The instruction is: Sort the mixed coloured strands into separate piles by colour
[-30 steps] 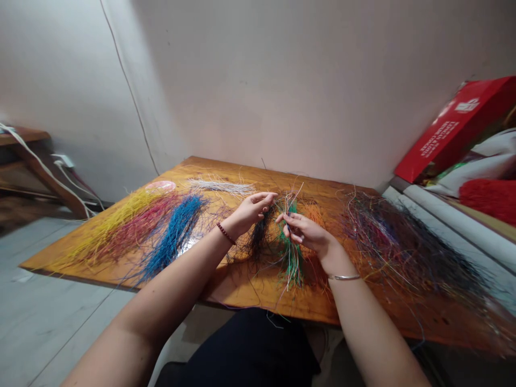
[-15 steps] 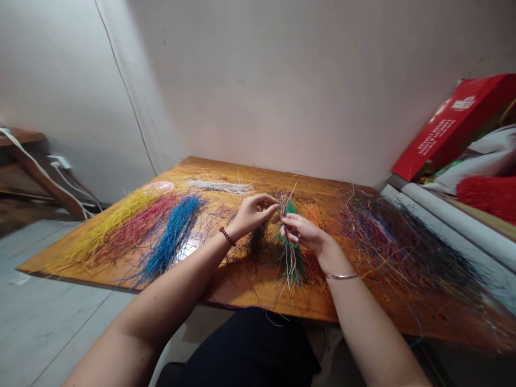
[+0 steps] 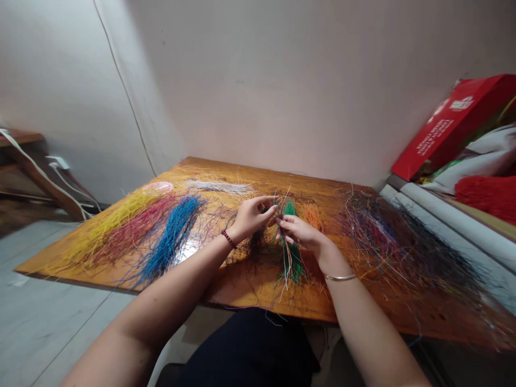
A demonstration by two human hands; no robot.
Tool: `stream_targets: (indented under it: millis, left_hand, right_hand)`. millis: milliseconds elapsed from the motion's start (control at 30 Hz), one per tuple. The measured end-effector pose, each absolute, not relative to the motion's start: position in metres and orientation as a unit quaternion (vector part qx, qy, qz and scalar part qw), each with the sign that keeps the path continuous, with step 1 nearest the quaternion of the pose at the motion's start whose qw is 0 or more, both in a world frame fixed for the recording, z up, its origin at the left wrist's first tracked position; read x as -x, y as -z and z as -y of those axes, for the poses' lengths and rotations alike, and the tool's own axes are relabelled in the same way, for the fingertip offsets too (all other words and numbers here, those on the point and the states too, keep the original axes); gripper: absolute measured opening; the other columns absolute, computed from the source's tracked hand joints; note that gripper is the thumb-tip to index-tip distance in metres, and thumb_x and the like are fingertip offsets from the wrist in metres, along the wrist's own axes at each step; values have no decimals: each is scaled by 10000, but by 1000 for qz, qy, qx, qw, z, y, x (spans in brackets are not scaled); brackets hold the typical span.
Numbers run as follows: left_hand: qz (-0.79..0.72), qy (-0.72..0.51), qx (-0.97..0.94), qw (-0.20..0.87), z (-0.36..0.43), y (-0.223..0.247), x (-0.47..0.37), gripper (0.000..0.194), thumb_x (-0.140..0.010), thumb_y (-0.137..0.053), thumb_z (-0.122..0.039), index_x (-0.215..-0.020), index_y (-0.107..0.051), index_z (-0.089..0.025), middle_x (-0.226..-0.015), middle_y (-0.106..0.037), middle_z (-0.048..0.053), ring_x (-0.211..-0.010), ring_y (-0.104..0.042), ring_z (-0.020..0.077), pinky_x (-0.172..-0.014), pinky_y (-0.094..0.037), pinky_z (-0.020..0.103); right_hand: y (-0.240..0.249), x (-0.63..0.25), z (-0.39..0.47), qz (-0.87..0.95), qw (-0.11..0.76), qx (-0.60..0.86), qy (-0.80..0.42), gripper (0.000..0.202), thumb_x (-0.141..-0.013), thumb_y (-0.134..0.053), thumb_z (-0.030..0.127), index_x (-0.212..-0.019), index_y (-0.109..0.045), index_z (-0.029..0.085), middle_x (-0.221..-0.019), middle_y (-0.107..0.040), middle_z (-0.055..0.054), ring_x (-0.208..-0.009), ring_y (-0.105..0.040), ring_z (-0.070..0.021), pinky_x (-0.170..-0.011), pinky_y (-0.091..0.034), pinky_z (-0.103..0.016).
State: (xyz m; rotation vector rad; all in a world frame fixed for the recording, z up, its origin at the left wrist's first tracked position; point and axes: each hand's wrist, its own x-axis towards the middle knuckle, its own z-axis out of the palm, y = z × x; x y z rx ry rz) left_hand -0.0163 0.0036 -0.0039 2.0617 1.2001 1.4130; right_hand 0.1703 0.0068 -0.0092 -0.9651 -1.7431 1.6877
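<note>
A small bunch of thin mixed-colour wires (image 3: 287,258) hangs from my right hand (image 3: 296,228), pinched between thumb and fingers. My left hand (image 3: 253,215) meets it at the upper end of the bunch, thumb and index finger closed around the wires there. Some pale wire ends stick up above the fingertips. Beneath the hands lies a green wire pile (image 3: 297,263), with an orange wire pile (image 3: 312,215) to its right. A dark wire pile (image 3: 255,244) is partly hidden behind my left wrist.
On the wooden table (image 3: 237,285), yellow (image 3: 105,223), red (image 3: 139,228) and blue wires (image 3: 171,234) lie left, white wires (image 3: 221,187) at the back. A large mixed dark heap (image 3: 419,247) fills the right. A red box (image 3: 447,126) stands beyond it, near the wall.
Both hands have shifted slightly left, still together at the bunch. The protruding wire ends have changed angle, and the hanging wires sit a little further left.
</note>
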Motion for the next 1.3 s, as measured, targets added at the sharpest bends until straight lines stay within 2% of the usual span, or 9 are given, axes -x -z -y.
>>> stream_targets:
  millis: [100,267,467,667,1000,1133,1300]
  left_hand:
    - [-431,-506,-719,204,-6,4,16,311,-863,-623,-422,-1064,-710,-201,-660,-608,4,-529,-396,90,-486,-294,218]
    - [-403,-525,-711,237,-8,5,14,266,-880,-603,-420,-925,-684,-171,-786,-654,35,-617,-487,98,-538,-363,209]
    - [-375,-548,-691,286,-11,7,14,247,-884,-598,-401,-875,-625,-155,-813,-643,42,-653,-522,106,-586,-409,217]
    - [-376,-595,-641,306,-16,4,15,215,-835,-650,-365,-804,-626,-154,-788,-631,39,-681,-552,125,-632,-443,238]
    - [-364,-626,-611,320,-16,2,19,272,-818,-684,-416,-837,-661,-145,-839,-665,64,-757,-609,151,-701,-485,262]
    - [-362,-655,-580,321,-15,-2,21,287,-805,-701,-423,-846,-654,-143,-842,-670,75,-794,-637,168,-736,-510,281]
    - [-374,-686,-547,299,-15,-5,24,266,-826,-684,-418,-846,-638,-157,-808,-669,73,-793,-646,166,-724,-510,280]
  right_hand:
    - [9,-170,-7,653,257,360,-615,326,-885,-575,474,-922,-558,151,-659,-680,-26,-346,-394,-39,-377,-244,-193]
    - [8,-171,-8,653,252,364,-615,286,-908,-547,435,-924,-564,150,-670,-683,-30,-342,-386,-36,-375,-253,-190]
    - [6,-171,-7,650,254,370,-614,264,-915,-549,397,-999,-588,149,-659,-674,-17,-344,-379,-33,-368,-250,-182]
    - [4,-171,-5,652,251,361,-618,324,-888,-578,453,-1000,-612,150,-664,-676,-15,-344,-373,-31,-352,-251,-181]
    - [5,-172,-7,650,255,356,-621,341,-878,-591,467,-970,-620,139,-669,-668,-12,-350,-382,-28,-354,-250,-178]
    - [6,-173,-8,654,256,353,-618,354,-890,-577,456,-1018,-627,130,-687,-670,-17,-362,-391,-27,-363,-265,-178]
    - [5,-174,-8,655,253,352,-619,355,-877,-592,464,-1012,-635,138,-681,-659,-8,-361,-392,-24,-353,-257,-177]
